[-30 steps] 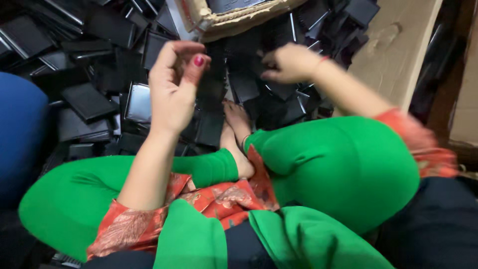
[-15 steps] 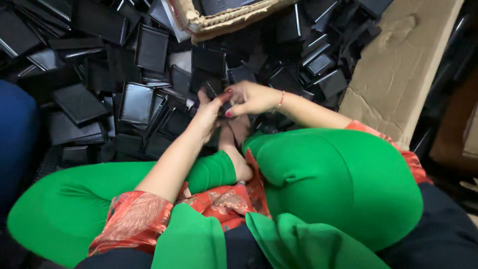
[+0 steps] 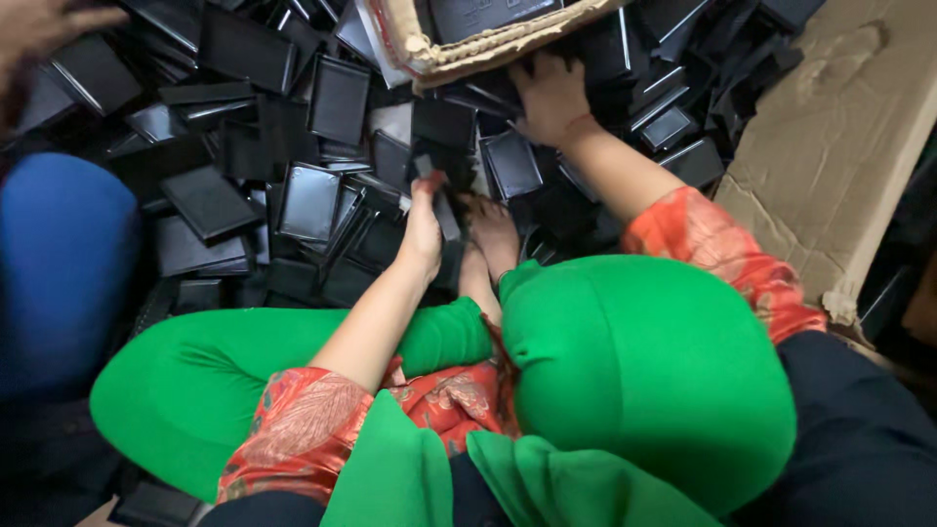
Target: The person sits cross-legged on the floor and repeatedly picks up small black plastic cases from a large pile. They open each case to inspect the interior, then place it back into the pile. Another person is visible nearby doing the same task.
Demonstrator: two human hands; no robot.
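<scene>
Black shallow trays [image 3: 310,200] lie heaped on the floor before the seated person. Left hand [image 3: 425,226] pinches one thin dark piece [image 3: 444,210] upright over the pile, fingers clenched on it. Right hand [image 3: 551,96] reaches under the cardboard box [image 3: 410,39], fingers spread on the trays; whether it grips one I cannot tell. Lifting each piece by its edge, one at a time, would likely stop the heap sliding.
</scene>
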